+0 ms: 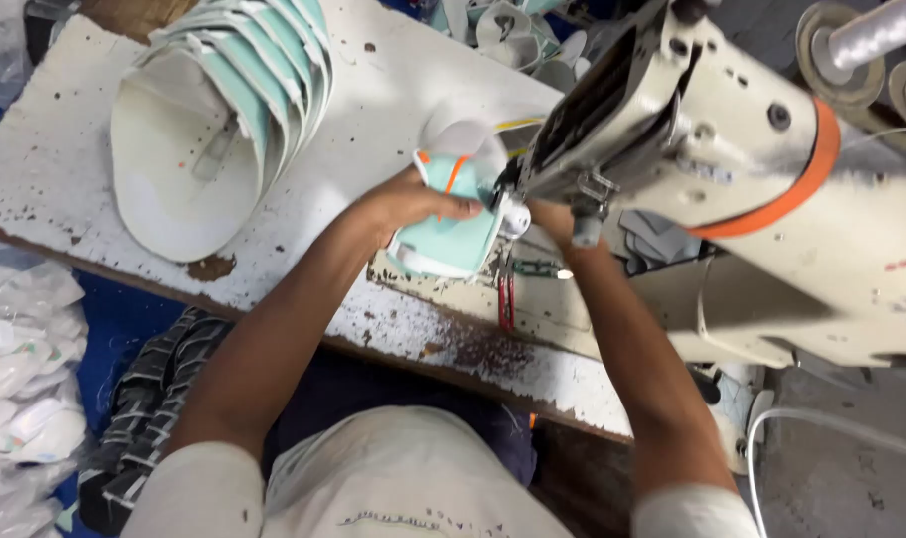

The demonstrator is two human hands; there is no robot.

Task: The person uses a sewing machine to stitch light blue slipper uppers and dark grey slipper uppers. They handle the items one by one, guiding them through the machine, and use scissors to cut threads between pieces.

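Holding a mint-green and white shoe upper against the needle area of a cream industrial sewing machine, the left hand is closed over the piece, fingers curled across its top and thumb toward the machine. Right hand: mostly hidden behind the machine head; its wrist reaches in from the right side of the piece, and whether its fingers pinch the upper or merely steady it cannot be told. Location of piece: on the worn white worktable, just beside the machine's presser-foot region, orange trim showing at its upper edge. Adjacent items: a nested stack of mint-and-white shoe uppers lying well apart to the upper left; red-handled snips on the table edge just below the piece; an orange belt band round the machine body; a thread cone at top right; white cut pieces heaped at lower left. Handling note, as a judgement: the seam likely runs best if the left hand keeps the curved upper flat and turns it slowly, fingers kept clear of the needle.
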